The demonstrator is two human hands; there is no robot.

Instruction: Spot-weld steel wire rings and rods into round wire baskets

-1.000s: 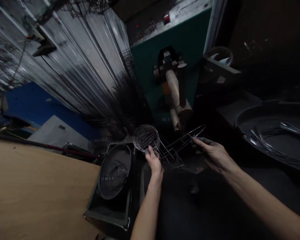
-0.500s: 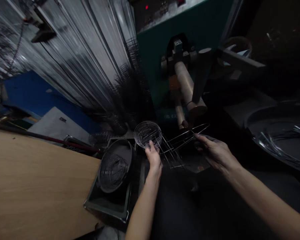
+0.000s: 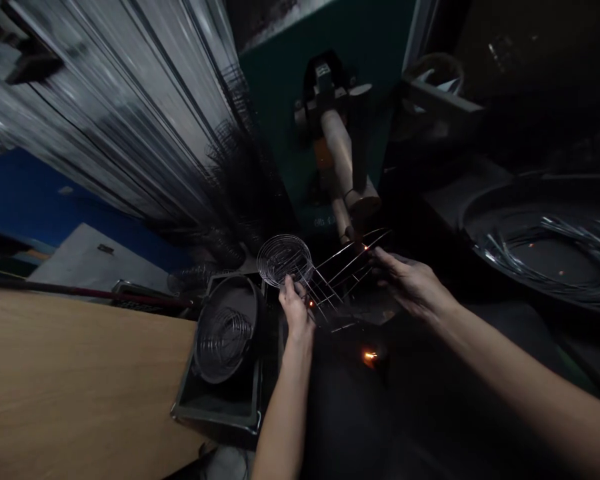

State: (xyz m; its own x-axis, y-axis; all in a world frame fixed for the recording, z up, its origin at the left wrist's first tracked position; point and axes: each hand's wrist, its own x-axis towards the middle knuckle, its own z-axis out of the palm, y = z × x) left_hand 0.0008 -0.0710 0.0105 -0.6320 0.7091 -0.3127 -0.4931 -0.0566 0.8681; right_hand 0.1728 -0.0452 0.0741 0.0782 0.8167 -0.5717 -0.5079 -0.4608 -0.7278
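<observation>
My left hand is closed on a wire frame, near its round, spiral-wound end. My right hand pinches a wire at the frame's other end, just right of the electrode tips; whether that is a loose piece or part of the frame I cannot tell. This end sits at the lower electrode arm of a green spot welder. The thicker upper arm reaches out above it. Orange sparks glow below the frame, and smaller ones by both hands.
At lower left a black round tub with coiled wire pieces rests on a green crate. A wooden board lies left of it. On the right, a wide round container holds bundled wires.
Sparks have appeared below the frame and near both hands. The camera view has shifted, so the welder and both hands sit further left. Both hands keep their hold.
</observation>
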